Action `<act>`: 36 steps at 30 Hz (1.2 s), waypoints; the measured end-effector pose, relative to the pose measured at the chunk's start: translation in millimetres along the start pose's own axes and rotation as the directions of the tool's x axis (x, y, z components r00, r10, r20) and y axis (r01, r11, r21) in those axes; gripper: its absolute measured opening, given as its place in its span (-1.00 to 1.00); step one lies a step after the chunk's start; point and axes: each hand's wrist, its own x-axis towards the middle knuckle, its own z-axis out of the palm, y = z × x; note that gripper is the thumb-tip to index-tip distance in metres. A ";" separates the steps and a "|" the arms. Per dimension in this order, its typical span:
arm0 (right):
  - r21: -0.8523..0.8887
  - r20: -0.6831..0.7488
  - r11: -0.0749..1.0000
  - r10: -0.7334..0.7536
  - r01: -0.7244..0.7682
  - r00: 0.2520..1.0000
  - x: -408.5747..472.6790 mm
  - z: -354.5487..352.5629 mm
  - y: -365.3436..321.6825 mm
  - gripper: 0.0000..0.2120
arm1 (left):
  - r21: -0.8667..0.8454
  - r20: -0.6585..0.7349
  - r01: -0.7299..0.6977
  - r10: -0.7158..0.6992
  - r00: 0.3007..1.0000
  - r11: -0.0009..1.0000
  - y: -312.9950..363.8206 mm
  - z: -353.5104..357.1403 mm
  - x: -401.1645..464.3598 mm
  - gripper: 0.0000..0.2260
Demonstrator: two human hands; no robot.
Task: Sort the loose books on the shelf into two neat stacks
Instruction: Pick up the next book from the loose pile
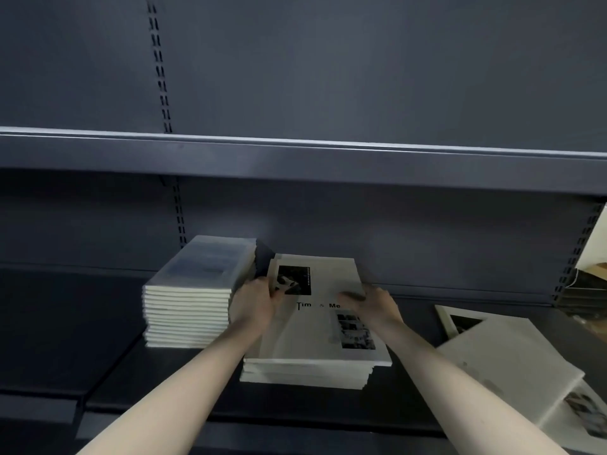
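Both hands rest on the top white paperback book (323, 320) of the shorter stack (305, 376) on the dark metal shelf (98, 323): left hand (254, 303) grips its left edge, right hand (374, 307) curls over its right edge. A taller white stack (187, 320) stands just left; loose white books (512, 359) lie right.

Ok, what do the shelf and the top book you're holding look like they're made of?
The shelf looks like dark painted metal: smooth matte boards, with slotted uprights in the back panel. The top book looks like a paper softcover with a matte pale cover and printed photos; its thin edge suggests no hard boards. Left hand and right hand grip it.
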 end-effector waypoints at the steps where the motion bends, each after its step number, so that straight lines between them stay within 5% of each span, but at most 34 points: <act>1: -0.015 -0.002 1.000 0.006 -0.006 1.000 2.6 0.6 0.1 -0.52 | 0.011 0.003 -0.002 0.002 1.000 1.000 0.5 0.7 1.2 -0.64; 22: -0.038 -0.054 0.997 0.071 -0.073 0.996 38.9 11.1 7.7 -0.49 | 0.011 0.012 -0.022 0.022 1.000 1.000 -2.8 20.4 37.1 -0.67; 36: -0.156 -0.036 0.987 -0.042 0.036 0.998 14.7 -23.4 19.3 -0.55 | 0.166 0.039 -0.045 0.039 0.998 0.985 24.0 0.2 11.9 -0.60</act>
